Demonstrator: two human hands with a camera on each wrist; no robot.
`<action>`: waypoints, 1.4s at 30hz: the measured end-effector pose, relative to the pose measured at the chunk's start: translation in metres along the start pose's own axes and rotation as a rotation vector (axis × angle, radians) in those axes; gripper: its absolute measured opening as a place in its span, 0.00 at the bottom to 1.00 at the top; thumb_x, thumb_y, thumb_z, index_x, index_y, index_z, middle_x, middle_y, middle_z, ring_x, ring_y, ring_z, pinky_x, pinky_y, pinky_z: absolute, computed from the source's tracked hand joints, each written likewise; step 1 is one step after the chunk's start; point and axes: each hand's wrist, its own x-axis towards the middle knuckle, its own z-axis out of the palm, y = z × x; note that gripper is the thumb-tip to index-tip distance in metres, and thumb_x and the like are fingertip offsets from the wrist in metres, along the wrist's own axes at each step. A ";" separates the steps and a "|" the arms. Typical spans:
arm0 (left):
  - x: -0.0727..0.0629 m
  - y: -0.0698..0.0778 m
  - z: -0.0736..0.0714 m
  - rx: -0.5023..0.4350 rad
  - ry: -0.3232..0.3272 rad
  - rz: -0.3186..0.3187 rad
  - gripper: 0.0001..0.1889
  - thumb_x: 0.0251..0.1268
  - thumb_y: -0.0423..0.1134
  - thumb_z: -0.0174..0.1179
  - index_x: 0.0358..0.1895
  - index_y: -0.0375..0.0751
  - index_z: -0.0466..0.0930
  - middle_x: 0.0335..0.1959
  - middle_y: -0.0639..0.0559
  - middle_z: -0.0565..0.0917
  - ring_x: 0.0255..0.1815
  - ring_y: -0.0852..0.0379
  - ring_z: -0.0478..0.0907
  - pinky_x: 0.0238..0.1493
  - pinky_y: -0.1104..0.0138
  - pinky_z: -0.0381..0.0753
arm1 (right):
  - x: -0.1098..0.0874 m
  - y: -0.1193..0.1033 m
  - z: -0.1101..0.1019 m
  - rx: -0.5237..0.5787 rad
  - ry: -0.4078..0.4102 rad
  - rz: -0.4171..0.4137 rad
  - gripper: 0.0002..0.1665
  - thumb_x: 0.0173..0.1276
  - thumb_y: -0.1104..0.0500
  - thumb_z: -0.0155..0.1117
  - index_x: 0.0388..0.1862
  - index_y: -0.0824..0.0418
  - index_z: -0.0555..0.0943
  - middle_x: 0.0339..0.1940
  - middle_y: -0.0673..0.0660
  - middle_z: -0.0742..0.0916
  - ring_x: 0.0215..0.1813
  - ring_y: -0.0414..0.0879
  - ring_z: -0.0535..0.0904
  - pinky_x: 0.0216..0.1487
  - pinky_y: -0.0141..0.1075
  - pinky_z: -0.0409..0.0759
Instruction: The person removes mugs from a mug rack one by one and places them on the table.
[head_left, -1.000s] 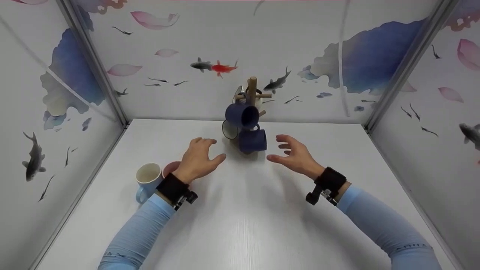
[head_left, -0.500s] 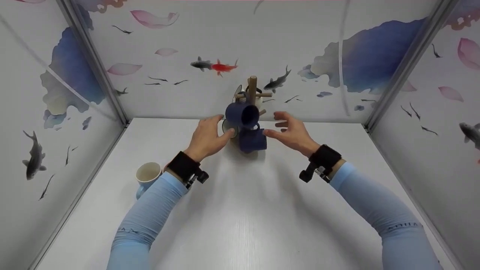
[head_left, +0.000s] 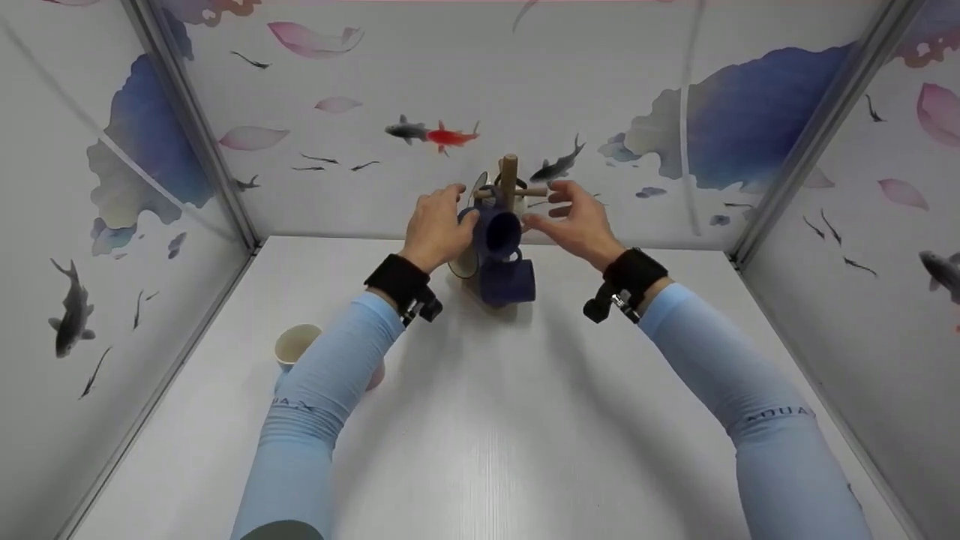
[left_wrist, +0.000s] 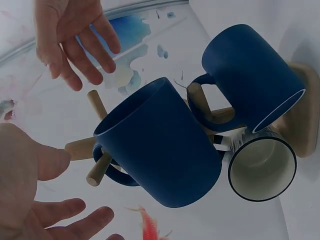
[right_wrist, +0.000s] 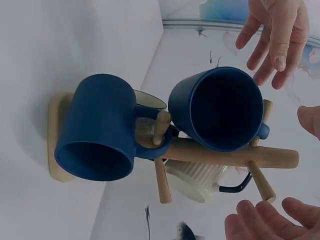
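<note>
A wooden mug tree (head_left: 510, 176) stands at the back of the table with several mugs on its pegs. An upper dark blue mug (head_left: 499, 231) hangs from a high peg, and a lower dark blue mug (head_left: 508, 282) hangs beneath it. Behind them are a cream mug with a dark rim (left_wrist: 262, 170) and a ribbed cream mug (right_wrist: 195, 175). My left hand (head_left: 439, 231) is just left of the upper blue mug, thumb apart from the fingers. Opposite it, my right hand (head_left: 579, 225) is close to the pegs, fingers spread. Both palms face the tree, and neither hand grips anything.
A light blue mug with a cream inside (head_left: 297, 343) stands on the white table (head_left: 480, 450) at the left. Beside it, a pink mug (head_left: 377, 376) is mostly hidden by my left sleeve. Printed panels enclose the table behind and at both sides.
Both hands have moved forward and up, from in front of the mug tree to either side of its upper part. The mugs hang as before. My left sleeve now covers most of the pink mug.
</note>
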 end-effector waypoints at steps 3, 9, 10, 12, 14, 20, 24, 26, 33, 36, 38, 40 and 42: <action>0.012 0.003 0.001 0.020 0.011 -0.036 0.27 0.87 0.47 0.60 0.79 0.38 0.77 0.70 0.38 0.86 0.72 0.34 0.81 0.75 0.47 0.79 | 0.011 -0.005 0.001 -0.020 0.023 0.016 0.50 0.75 0.42 0.78 0.85 0.61 0.69 0.82 0.68 0.79 0.79 0.66 0.81 0.79 0.57 0.81; 0.030 0.010 0.004 0.019 0.041 -0.088 0.22 0.87 0.51 0.61 0.68 0.39 0.86 0.61 0.42 0.93 0.65 0.39 0.87 0.67 0.50 0.85 | 0.025 -0.014 0.007 -0.064 0.056 0.036 0.44 0.80 0.44 0.73 0.85 0.62 0.69 0.82 0.68 0.79 0.79 0.64 0.81 0.79 0.55 0.81; 0.032 0.012 0.004 0.016 0.047 -0.087 0.20 0.87 0.50 0.62 0.65 0.39 0.88 0.60 0.42 0.93 0.63 0.40 0.88 0.66 0.50 0.85 | 0.027 -0.015 0.009 -0.069 0.062 0.034 0.43 0.81 0.45 0.72 0.85 0.63 0.70 0.81 0.69 0.79 0.78 0.64 0.82 0.79 0.55 0.81; 0.035 0.016 0.005 0.013 0.057 -0.082 0.17 0.86 0.49 0.62 0.59 0.40 0.90 0.57 0.43 0.94 0.60 0.41 0.89 0.64 0.50 0.86 | 0.032 -0.017 0.011 -0.080 0.081 0.027 0.40 0.82 0.47 0.70 0.83 0.64 0.71 0.79 0.69 0.80 0.77 0.63 0.83 0.78 0.55 0.82; 0.039 0.019 0.007 0.022 0.062 -0.078 0.15 0.86 0.47 0.62 0.55 0.41 0.91 0.55 0.43 0.94 0.58 0.41 0.90 0.63 0.50 0.86 | 0.036 -0.017 0.013 -0.097 0.106 0.009 0.35 0.84 0.49 0.68 0.80 0.66 0.75 0.76 0.69 0.83 0.76 0.63 0.84 0.77 0.54 0.82; 0.044 0.025 0.015 0.068 0.079 -0.070 0.13 0.87 0.44 0.62 0.51 0.41 0.94 0.53 0.42 0.95 0.57 0.40 0.92 0.61 0.49 0.89 | 0.041 -0.009 0.018 -0.217 0.163 -0.095 0.20 0.87 0.55 0.65 0.68 0.64 0.89 0.64 0.66 0.93 0.66 0.63 0.91 0.69 0.54 0.87; 0.046 0.025 0.020 0.084 0.111 -0.069 0.14 0.85 0.43 0.64 0.44 0.41 0.97 0.49 0.43 0.97 0.55 0.38 0.93 0.60 0.48 0.90 | 0.042 -0.003 0.019 -0.256 0.178 -0.135 0.18 0.87 0.57 0.65 0.67 0.62 0.90 0.63 0.64 0.94 0.63 0.63 0.92 0.65 0.54 0.89; 0.047 0.025 0.021 0.082 0.117 -0.072 0.14 0.84 0.43 0.65 0.42 0.41 0.97 0.47 0.43 0.97 0.54 0.38 0.94 0.60 0.48 0.90 | 0.042 -0.003 0.019 -0.260 0.177 -0.144 0.18 0.87 0.57 0.65 0.66 0.62 0.91 0.62 0.63 0.95 0.63 0.62 0.92 0.64 0.54 0.90; 0.051 0.028 0.019 0.033 0.096 -0.092 0.12 0.80 0.41 0.68 0.39 0.40 0.98 0.43 0.44 0.97 0.53 0.41 0.93 0.61 0.51 0.89 | 0.044 -0.001 0.019 -0.263 0.188 -0.146 0.16 0.86 0.61 0.64 0.64 0.63 0.92 0.59 0.64 0.95 0.61 0.63 0.92 0.63 0.55 0.89; 0.053 0.029 0.018 0.016 0.072 -0.109 0.12 0.79 0.40 0.69 0.37 0.40 0.97 0.43 0.44 0.97 0.54 0.42 0.92 0.62 0.51 0.88 | 0.044 0.000 0.019 -0.270 0.203 -0.151 0.15 0.85 0.61 0.65 0.61 0.63 0.93 0.57 0.64 0.96 0.60 0.63 0.92 0.63 0.56 0.89; 0.055 0.030 0.017 0.012 0.058 -0.126 0.12 0.79 0.40 0.69 0.35 0.39 0.95 0.42 0.45 0.97 0.54 0.42 0.91 0.62 0.51 0.87 | 0.043 0.000 0.019 -0.275 0.207 -0.161 0.14 0.85 0.61 0.65 0.59 0.62 0.94 0.55 0.64 0.96 0.59 0.64 0.93 0.63 0.56 0.89; 0.056 0.029 0.016 0.015 0.049 -0.143 0.12 0.78 0.40 0.69 0.33 0.40 0.94 0.42 0.45 0.96 0.54 0.43 0.91 0.63 0.52 0.87 | 0.042 0.000 0.020 -0.292 0.209 -0.176 0.14 0.85 0.61 0.65 0.57 0.62 0.95 0.52 0.65 0.97 0.56 0.64 0.93 0.61 0.56 0.88; 0.059 0.028 0.016 0.019 0.039 -0.155 0.13 0.77 0.40 0.69 0.32 0.40 0.93 0.41 0.45 0.96 0.54 0.43 0.90 0.63 0.52 0.87 | 0.040 0.000 0.021 -0.307 0.208 -0.194 0.14 0.85 0.60 0.65 0.55 0.61 0.95 0.50 0.65 0.97 0.53 0.64 0.93 0.59 0.56 0.88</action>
